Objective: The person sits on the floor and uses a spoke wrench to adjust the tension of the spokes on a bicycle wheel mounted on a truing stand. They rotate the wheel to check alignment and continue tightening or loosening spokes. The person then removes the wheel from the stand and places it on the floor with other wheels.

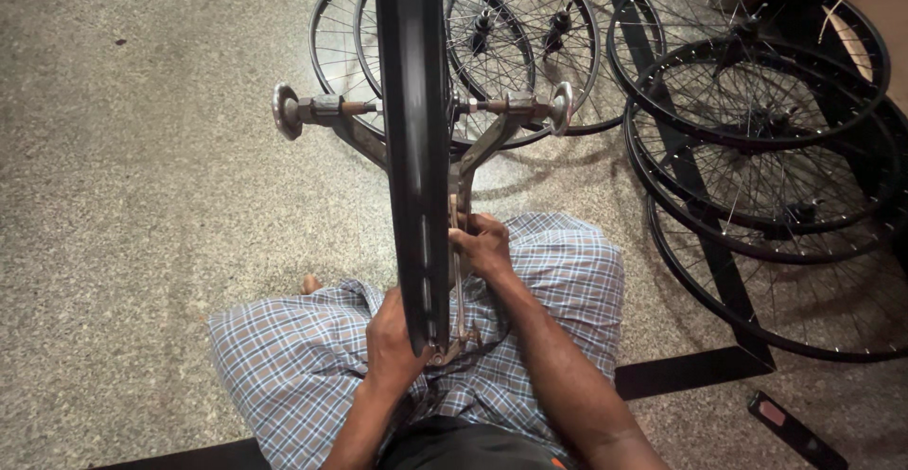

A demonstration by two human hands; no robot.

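Seen from above, the left hand [392, 338] is curled around the near edge of a black bicycle rim [416, 148] that stands upright, edge-on, running away from the person. The right hand [484, 248] grips at the spokes just beside the rim's right face, fingers pinched closed, forearm angled in from the lower right. The rim sits in a metal stand [478, 148] whose forked arms end in round knobs on either side. Both hands rest over a lap in blue checked cloth [303, 356]. More spoked wheels [757, 148] lie flat on the speckled floor [142, 196] to the right.
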